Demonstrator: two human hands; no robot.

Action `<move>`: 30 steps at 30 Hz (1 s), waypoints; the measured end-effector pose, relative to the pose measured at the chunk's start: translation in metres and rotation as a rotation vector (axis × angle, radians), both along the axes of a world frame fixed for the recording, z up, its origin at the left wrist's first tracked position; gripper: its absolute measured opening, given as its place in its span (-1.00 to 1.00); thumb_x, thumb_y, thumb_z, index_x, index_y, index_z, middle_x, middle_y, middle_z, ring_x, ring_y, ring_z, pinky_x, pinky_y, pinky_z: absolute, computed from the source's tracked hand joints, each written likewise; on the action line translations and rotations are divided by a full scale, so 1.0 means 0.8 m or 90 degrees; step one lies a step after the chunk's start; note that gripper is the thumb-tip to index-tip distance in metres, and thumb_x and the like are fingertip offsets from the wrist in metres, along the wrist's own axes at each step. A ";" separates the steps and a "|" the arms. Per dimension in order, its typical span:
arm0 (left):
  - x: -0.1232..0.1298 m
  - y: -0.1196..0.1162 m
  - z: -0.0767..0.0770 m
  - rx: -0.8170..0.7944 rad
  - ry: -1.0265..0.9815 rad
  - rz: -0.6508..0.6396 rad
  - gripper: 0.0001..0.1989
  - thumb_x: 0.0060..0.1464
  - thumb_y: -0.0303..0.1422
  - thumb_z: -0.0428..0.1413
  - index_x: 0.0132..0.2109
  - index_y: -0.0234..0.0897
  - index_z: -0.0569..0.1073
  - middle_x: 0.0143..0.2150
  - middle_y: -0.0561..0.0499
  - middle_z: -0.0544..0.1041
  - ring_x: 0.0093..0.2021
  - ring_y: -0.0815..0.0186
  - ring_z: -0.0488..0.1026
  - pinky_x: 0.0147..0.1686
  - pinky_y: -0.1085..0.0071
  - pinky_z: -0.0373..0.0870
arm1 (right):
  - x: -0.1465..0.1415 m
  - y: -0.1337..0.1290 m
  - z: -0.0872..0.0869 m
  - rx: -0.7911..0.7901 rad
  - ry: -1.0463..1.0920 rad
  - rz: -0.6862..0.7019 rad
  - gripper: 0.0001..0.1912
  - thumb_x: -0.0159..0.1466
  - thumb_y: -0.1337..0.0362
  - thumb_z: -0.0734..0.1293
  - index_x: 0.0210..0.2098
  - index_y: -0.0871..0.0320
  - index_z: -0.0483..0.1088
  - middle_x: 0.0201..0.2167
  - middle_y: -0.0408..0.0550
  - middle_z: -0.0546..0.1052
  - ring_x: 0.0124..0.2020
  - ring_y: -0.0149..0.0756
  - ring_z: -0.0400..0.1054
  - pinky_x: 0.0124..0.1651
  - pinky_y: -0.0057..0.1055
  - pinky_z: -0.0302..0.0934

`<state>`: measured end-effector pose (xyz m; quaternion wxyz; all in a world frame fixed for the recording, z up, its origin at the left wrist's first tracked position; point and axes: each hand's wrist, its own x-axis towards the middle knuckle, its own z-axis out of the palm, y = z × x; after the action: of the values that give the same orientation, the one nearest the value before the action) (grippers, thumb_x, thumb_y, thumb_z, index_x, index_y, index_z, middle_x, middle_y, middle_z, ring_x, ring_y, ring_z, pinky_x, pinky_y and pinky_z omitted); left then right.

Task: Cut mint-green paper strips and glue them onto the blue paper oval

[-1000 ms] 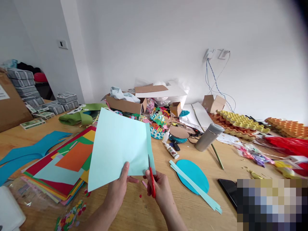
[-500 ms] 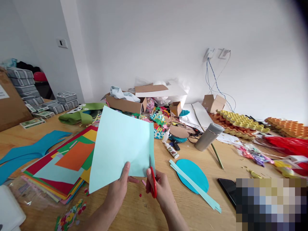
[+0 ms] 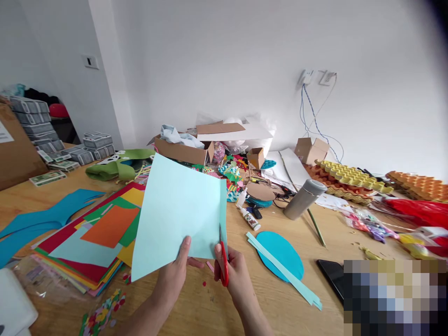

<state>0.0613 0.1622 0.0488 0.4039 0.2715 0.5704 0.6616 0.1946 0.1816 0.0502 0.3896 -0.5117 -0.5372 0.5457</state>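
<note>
A large sheet of light blue paper (image 3: pixel 180 210) stands tilted up above the table. My left hand (image 3: pixel 175 270) pinches its lower edge, thumb on the front, the other fingers mostly hidden behind. Red-handled scissors (image 3: pixel 224 268) are gripped in my right hand (image 3: pixel 236 275) at the sheet's lower right corner. Their blades lie along a narrow strip at the right edge, partly cut from below. To the right, pale blue paper strips (image 3: pixel 285 270) rest across a blue paper disc (image 3: pixel 276 252).
Coloured paper sheets (image 3: pixel 108 228) are piled left, beside blue offcuts (image 3: pixel 52 217). Paper scraps (image 3: pixel 103 312) lie at the front. Glue bottles (image 3: pixel 250 219), a grey flask (image 3: pixel 304 199) and a phone (image 3: pixel 331 275) stand or lie to the right. Egg trays (image 3: pixel 350 175) and boxes (image 3: pixel 182 148) line the wall.
The sheet, both hands and the scissors have shifted very slightly to the right. My right hand still works the scissors at the right-edge strip; the table items stay put.
</note>
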 end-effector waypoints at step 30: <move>-0.001 0.000 -0.004 0.008 -0.068 -0.067 -0.56 -0.03 -0.08 0.25 -0.08 -0.24 0.42 -0.12 -0.08 0.58 -0.38 0.16 0.60 -0.61 0.34 0.53 | -0.002 -0.003 0.000 0.002 0.013 -0.039 -0.36 0.07 -0.34 0.24 -0.67 0.11 0.11 -0.81 -0.23 0.23 -0.75 -0.52 0.01 -0.65 -0.52 -0.09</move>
<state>0.0602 0.1624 0.0454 0.4662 0.2680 0.5289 0.6566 0.1934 0.1794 0.0499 0.4122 -0.5216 -0.5186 0.5377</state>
